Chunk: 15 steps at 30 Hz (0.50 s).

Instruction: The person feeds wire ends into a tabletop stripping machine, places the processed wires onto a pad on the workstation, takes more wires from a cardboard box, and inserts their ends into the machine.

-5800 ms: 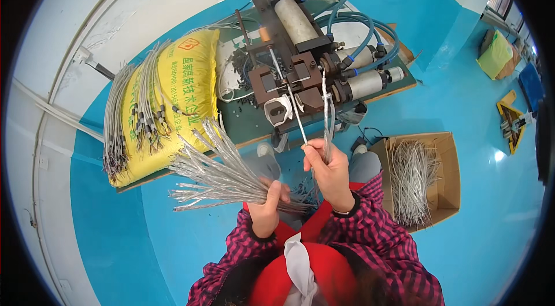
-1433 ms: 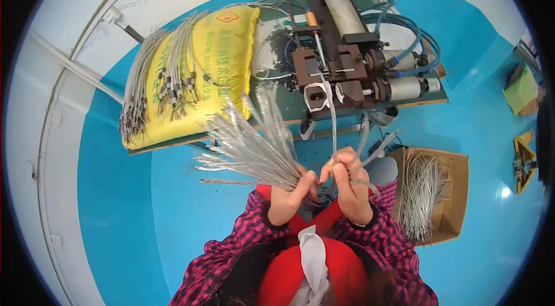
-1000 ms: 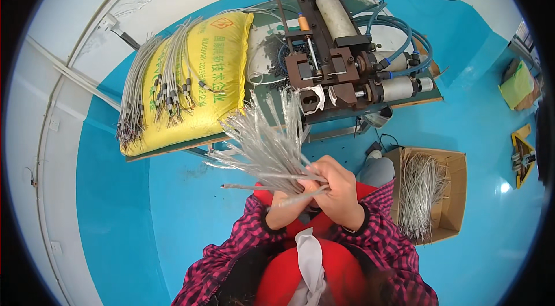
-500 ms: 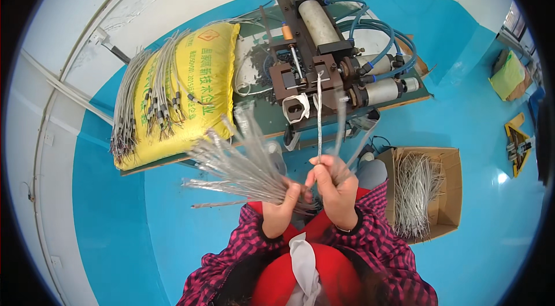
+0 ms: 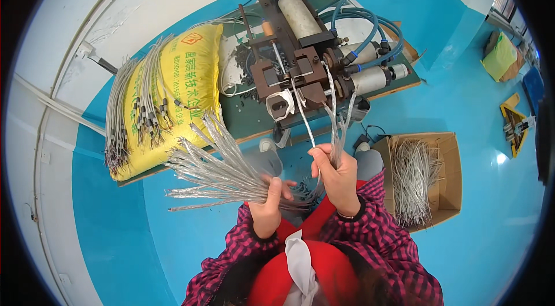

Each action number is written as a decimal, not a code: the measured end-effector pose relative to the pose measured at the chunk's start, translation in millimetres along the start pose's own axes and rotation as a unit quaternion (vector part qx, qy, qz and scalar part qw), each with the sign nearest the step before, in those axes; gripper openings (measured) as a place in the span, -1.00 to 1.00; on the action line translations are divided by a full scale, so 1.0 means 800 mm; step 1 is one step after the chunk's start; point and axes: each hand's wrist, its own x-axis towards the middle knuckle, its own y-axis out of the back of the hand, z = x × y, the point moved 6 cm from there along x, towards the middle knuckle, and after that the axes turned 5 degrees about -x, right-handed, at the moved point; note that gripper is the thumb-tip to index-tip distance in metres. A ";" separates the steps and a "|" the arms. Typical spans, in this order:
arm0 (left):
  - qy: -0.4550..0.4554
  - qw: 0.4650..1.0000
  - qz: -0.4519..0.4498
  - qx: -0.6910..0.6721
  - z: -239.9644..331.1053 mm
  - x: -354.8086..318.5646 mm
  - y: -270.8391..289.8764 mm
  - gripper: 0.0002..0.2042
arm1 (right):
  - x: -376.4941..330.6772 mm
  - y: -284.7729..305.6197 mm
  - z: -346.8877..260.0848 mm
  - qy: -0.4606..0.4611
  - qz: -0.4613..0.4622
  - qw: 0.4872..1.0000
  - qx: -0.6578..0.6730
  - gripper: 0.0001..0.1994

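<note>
My left hand [image 5: 268, 206] is closed around a thick bundle of silvery braided cables [image 5: 222, 177], whose ends fan out to the left. In my right hand [image 5: 335, 174], a single silvery cable [image 5: 304, 116] is pinched between thumb and fingers. Its far end reaches the brown metal jaws of a pneumatic machine [image 5: 296, 72]; whether the jaws grip it cannot be made out. Several more cables [image 5: 346, 120] rise from behind my right fingers toward the machine's right side. Dark ends of the cables hang between my two hands.
A yellow sack [image 5: 185, 74] with finished-looking cables draped over it lies left of the machine on a green table [image 5: 243, 120]. To the lower right stands a cardboard box [image 5: 450, 190] of cables. Blue air hoses [image 5: 370, 14] loop behind the cylinders. A yellow-framed object [image 5: 514, 124] rests farther right.
The machine and table appear shifted left and slightly up in view. My right hand has risen a little with its cable, whose tip stays at the jaws. The left bundle has moved slightly left.
</note>
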 end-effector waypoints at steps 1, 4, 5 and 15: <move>-0.002 1.000 -0.006 0.001 0.001 0.000 -0.001 -0.88 | 0.001 0.000 0.000 0.001 -0.006 1.000 0.003 -0.87; 0.001 1.000 -0.013 -0.004 0.001 0.000 -0.005 -0.88 | 0.005 0.001 0.005 0.004 -0.009 1.000 0.007 -0.87; 0.003 1.000 -0.015 -0.004 0.000 0.000 -0.005 -0.88 | 0.006 0.002 0.007 0.008 -0.008 1.000 0.007 -0.87; 0.005 1.000 -0.027 0.004 0.001 -0.001 -0.005 -0.90 | 0.010 0.003 0.014 0.007 -0.010 1.000 0.001 -0.86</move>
